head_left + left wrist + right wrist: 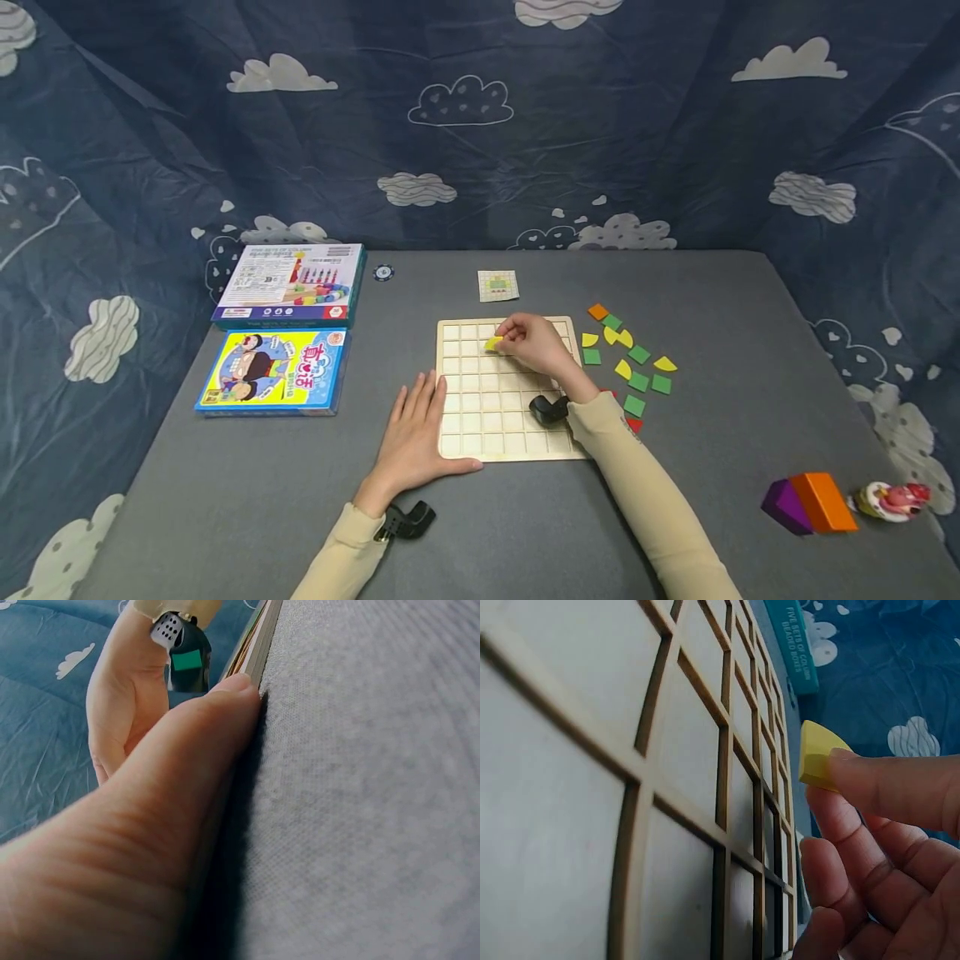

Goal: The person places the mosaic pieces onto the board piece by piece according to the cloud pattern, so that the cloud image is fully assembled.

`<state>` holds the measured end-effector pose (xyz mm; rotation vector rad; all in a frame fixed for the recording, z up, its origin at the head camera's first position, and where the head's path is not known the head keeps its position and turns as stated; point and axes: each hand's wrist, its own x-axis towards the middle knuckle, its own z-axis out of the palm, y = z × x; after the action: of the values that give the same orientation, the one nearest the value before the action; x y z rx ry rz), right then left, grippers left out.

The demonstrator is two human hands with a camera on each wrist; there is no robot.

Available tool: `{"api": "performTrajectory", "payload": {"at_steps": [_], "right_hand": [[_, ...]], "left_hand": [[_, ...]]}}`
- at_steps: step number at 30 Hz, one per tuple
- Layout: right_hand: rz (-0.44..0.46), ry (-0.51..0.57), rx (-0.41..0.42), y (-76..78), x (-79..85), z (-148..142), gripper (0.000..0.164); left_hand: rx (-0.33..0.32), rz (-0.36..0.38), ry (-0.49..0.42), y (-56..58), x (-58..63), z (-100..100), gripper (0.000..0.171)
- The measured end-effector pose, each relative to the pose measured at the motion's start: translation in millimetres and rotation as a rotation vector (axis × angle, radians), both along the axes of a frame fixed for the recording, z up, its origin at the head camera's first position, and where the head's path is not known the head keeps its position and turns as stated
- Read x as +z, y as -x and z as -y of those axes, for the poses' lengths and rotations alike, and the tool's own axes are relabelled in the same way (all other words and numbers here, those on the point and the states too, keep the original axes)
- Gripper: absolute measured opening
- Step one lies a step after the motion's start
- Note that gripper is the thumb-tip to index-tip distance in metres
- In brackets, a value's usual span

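Between thumb and forefinger my right hand (pixel 534 343) pinches a yellow quarter-round tile (pixel 819 755), held over the upper part of a wooden grid board (pixel 480 425). In the right wrist view the tile stands clear of the grid's raised strips. My left hand (pixel 411 437) lies with spread, straight fingers at the board's lower left corner. Its thumb (pixel 217 712) runs along the near edge, touching it. Right of the board lie loose tiles: several green squares (pixel 661 384), several yellow quarter-rounds (pixel 623 371), an orange one (pixel 597 312) and red ones (pixel 634 425) partly behind the right sleeve.
A small patterned card (pixel 498 286) lies beyond the board. Two boxes, one white-topped (pixel 262 279) and one blue and yellow (pixel 217 367), sit at left near a poker chip (pixel 383 272). Purple and orange blocks (pixel 825 502) and a figurine (pixel 892 501) stand at front right.
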<state>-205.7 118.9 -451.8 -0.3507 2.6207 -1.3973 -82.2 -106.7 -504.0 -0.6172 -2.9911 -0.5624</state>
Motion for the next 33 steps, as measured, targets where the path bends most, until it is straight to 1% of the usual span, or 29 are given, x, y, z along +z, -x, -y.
{"api": "performTrajectory", "payload": {"at_steps": [5,11,16,23,29,33], "right_hand": [[0.011,-0.064,0.006,4.1,-0.9,6,0.008],[0.016,-0.104,0.012,7.0,-1.0,8,0.007],[0.018,-0.105,0.015,9.6,-3.1,8,0.006],[0.024,-0.11,0.047,13.8,-5.9,8,0.006],[0.028,-0.122,0.061,14.6,-5.9,7,0.006],[0.017,-0.138,0.075,14.9,-7.3,5,0.007]], "left_hand": [[-0.006,-0.007,-0.002,0.1,0.8,0,0.126],[0.005,0.017,0.012,0.6,0.4,0,0.127],[0.005,0.024,0.015,0.8,0.4,0,0.127],[0.003,0.02,0.011,1.1,-0.3,0,0.127],[0.001,0.015,0.006,1.1,-0.4,0,0.127],[0.001,0.024,0.009,0.7,-0.9,0,0.127]]}}
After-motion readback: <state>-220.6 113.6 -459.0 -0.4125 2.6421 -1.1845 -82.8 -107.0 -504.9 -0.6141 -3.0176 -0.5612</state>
